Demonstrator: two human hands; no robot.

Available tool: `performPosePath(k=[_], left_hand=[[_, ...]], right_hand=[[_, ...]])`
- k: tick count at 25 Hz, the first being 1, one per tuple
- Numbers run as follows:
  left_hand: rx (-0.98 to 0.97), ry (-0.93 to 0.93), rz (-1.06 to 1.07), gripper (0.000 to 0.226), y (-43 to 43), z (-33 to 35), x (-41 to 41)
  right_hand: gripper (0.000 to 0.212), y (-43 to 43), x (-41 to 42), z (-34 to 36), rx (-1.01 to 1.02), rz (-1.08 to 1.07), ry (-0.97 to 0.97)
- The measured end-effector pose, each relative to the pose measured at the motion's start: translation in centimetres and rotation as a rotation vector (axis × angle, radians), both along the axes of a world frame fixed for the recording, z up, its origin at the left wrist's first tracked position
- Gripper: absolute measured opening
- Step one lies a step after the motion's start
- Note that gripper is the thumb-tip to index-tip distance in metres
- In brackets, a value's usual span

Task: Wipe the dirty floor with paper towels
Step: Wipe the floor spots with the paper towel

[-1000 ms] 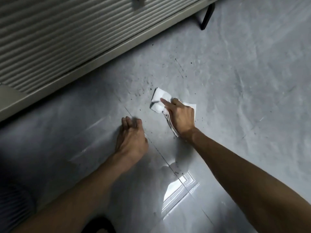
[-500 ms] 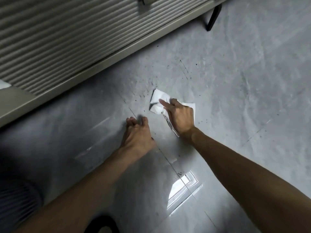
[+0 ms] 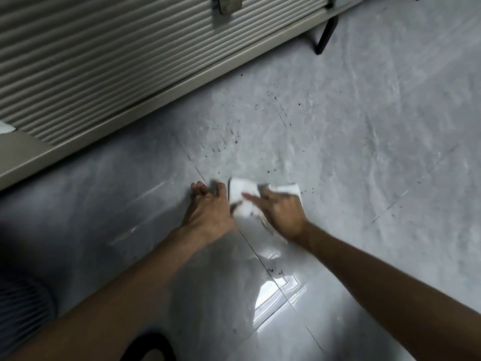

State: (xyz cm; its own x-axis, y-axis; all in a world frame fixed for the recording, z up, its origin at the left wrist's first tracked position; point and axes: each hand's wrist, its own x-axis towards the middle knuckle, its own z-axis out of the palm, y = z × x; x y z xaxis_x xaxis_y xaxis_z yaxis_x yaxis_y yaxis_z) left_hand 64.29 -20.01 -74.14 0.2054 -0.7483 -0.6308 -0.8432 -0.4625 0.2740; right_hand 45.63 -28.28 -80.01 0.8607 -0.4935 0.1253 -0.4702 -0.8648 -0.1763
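Observation:
A crumpled white paper towel [image 3: 240, 195] lies on the grey tiled floor [image 3: 364, 152]. My right hand [image 3: 279, 212] presses down on it with its fingers spread, and the towel sticks out on both sides of the hand. My left hand [image 3: 208, 209] rests flat on the floor just left of the towel, fingers straight, almost touching it. Dark specks of dirt [image 3: 234, 139] are scattered on the floor beyond the towel. A few more dirt specks [image 3: 276, 270] sit near a tile joint close to me.
A ribbed roller shutter [image 3: 117, 61] with a pale base rail [image 3: 182, 87] runs across the top left. A black metal leg [image 3: 325, 35] stands at the upper right. A bright window reflection [image 3: 276, 293] shines on the floor near me.
My right hand has dragged the towel toward me and to the left, up against my left hand. The dirt specks now lie farther beyond the towel.

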Motion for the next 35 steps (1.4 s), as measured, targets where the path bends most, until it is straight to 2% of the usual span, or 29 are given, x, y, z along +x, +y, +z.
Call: performPosePath(k=[3, 5, 10, 12, 15, 17, 19, 21, 25, 28, 32, 35], left_hand=[[0.034, 0.003, -0.018, 0.076, 0.0, 0.7, 0.1], [0.032, 0.011, -0.017, 0.076, 0.2, 0.8, 0.4], [0.034, 0.029, -0.013, 0.075, -0.1, 1.6, 0.5], [0.047, 0.021, -0.024, 0.076, -0.4, 1.7, 0.1], [0.018, 0.016, -0.05, 0.076, -0.2, 1.4, 0.2], [0.019, 0.055, -0.036, 0.075, 0.1, 1.3, 0.3], [0.022, 0.076, -0.019, 0.074, 0.4, 1.5, 0.7], [0.016, 0.083, -0.022, 0.073, 0.2, 1.8, 0.6], [0.031, 0.057, -0.02, 0.076, -0.2, 2.1, -0.2], [0.017, 0.057, -0.023, 0.077, -0.1, 1.8, -0.2], [0.012, 0.092, 0.0, 0.073, 0.2, 1.4, 0.2], [0.003, 0.117, 0.031, 0.067, 0.2, 1.3, 0.5]], right_hand=[[0.04, -6.0, 4.9, 0.0, -0.022, -0.247, 0.015], [0.036, -6.6, 5.8, -0.1, -0.002, -0.352, 0.0], [0.041, 4.6, -1.4, 1.2, 0.035, -0.476, -0.062], [0.043, 5.7, -2.4, 1.8, 0.093, -0.572, -0.038], [0.038, -0.3, 2.4, 1.2, -0.007, -0.717, 0.0], [0.038, -4.5, 5.2, 1.1, 0.018, -0.795, 0.064], [0.039, -5.5, 5.4, 0.9, 0.062, -0.796, 0.035], [0.039, -2.7, 3.0, 0.6, 0.057, -0.759, -0.032], [0.037, 4.3, -1.6, 0.4, 0.093, -0.548, -0.067], [0.037, 0.0, 0.1, 0.6, 0.056, -0.432, 0.003], [0.034, -5.5, 4.7, 0.1, 0.085, -0.659, 0.018], [0.032, -1.1, 2.3, 0.5, 0.161, -0.717, -0.092]])
